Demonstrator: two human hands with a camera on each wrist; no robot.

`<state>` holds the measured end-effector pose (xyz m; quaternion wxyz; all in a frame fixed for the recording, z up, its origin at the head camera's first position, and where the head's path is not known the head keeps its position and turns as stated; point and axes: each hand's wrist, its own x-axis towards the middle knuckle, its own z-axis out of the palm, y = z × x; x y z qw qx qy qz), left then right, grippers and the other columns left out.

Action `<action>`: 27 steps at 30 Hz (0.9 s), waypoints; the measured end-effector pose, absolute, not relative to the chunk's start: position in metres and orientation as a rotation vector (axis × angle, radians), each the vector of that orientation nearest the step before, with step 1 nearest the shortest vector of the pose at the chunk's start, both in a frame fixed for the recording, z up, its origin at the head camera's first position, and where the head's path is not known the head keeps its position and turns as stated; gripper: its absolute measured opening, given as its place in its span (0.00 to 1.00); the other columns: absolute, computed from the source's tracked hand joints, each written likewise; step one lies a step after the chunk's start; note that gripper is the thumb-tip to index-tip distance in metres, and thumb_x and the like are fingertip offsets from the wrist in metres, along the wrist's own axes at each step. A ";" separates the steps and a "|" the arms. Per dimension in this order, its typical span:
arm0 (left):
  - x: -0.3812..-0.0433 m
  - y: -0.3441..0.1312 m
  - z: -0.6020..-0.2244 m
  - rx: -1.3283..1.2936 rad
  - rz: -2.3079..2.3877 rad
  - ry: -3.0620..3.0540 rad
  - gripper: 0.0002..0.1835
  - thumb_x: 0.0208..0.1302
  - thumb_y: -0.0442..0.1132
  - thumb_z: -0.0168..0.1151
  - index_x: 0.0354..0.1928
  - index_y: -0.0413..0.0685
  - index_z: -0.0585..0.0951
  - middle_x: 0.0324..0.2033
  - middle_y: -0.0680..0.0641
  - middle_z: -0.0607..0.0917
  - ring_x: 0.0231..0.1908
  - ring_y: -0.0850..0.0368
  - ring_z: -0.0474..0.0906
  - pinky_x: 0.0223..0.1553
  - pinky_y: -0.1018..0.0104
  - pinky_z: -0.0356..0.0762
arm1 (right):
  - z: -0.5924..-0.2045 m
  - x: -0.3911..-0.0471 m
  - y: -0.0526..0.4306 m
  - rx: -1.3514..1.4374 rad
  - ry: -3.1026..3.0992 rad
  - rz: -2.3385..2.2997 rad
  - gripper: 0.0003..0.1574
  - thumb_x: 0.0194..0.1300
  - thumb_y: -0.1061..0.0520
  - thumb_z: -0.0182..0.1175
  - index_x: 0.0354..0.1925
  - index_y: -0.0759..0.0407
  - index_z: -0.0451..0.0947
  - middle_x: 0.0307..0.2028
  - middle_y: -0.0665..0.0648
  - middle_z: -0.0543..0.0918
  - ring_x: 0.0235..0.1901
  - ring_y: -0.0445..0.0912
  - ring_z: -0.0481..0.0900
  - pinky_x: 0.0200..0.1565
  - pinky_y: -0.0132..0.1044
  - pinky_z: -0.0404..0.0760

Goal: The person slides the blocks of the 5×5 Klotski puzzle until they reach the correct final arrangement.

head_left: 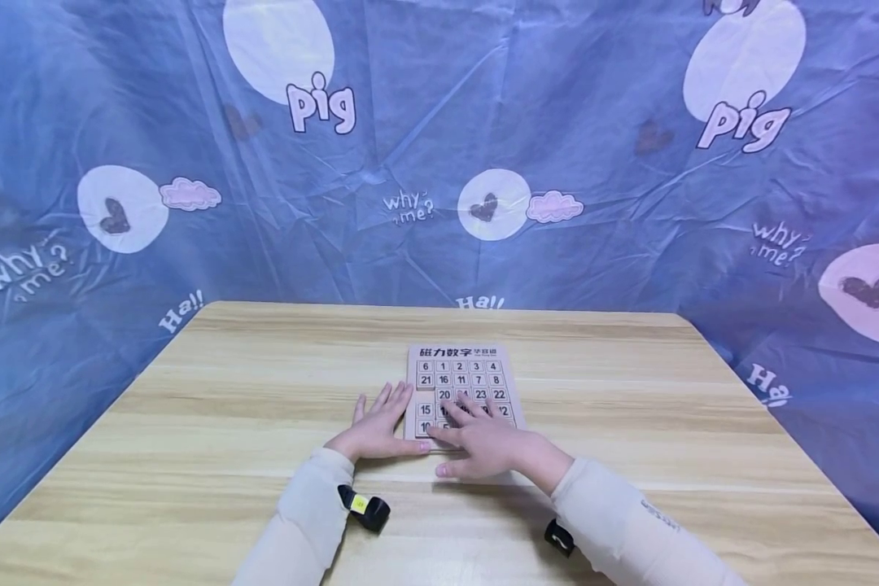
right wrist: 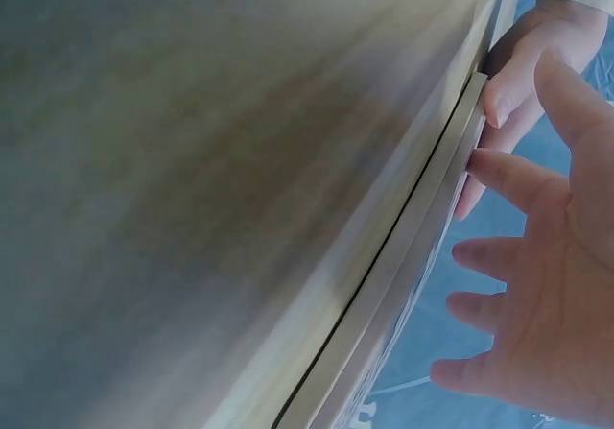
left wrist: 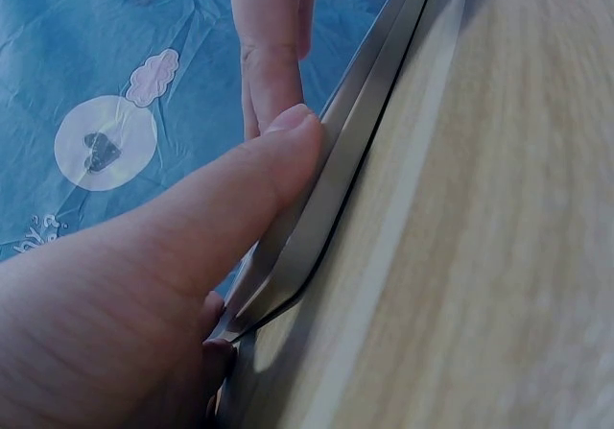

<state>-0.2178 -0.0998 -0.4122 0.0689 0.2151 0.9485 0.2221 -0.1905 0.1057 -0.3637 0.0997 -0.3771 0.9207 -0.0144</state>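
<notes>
A flat number sliding puzzle lies on the table, with rows of numbered tiles below a printed title. The third row has a gap at its left end, beside the tile 20. My left hand rests at the near left corner, fingers straight along the left side and thumb on the near edge. Over the lower rows spreads my right hand, its index fingertip at the tile 10. Several lower tiles are hidden under it. In the right wrist view, the index finger touches the board's edge.
The board sits on a pale wood-grain table. Behind and around the table hangs a blue printed cloth. Black wrist devices are strapped over the light sleeves.
</notes>
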 end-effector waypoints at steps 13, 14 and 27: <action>-0.216 -0.101 -0.412 0.640 0.667 2.855 0.55 0.42 0.69 0.53 0.66 0.44 0.46 0.64 0.44 0.45 0.62 0.46 0.33 0.54 0.43 0.22 | -0.369 -0.202 0.102 -1.069 2.757 -0.064 0.39 0.55 0.30 0.43 0.61 0.43 0.59 0.63 0.62 0.49 0.61 0.62 0.42 0.53 0.64 0.41; -0.216 -0.100 -0.412 0.639 0.665 2.856 0.55 0.42 0.69 0.53 0.66 0.44 0.46 0.64 0.44 0.45 0.62 0.47 0.33 0.54 0.43 0.22 | -0.370 -0.203 0.102 -1.067 2.759 -0.064 0.39 0.54 0.30 0.43 0.61 0.43 0.59 0.63 0.62 0.49 0.61 0.62 0.42 0.53 0.64 0.41; -0.216 -0.101 -0.409 0.658 0.683 2.849 0.54 0.43 0.69 0.54 0.65 0.43 0.46 0.64 0.43 0.45 0.62 0.45 0.34 0.54 0.43 0.23 | -0.369 -0.210 0.101 -1.015 2.761 -0.087 0.41 0.53 0.28 0.42 0.62 0.41 0.58 0.64 0.62 0.47 0.61 0.61 0.40 0.53 0.63 0.42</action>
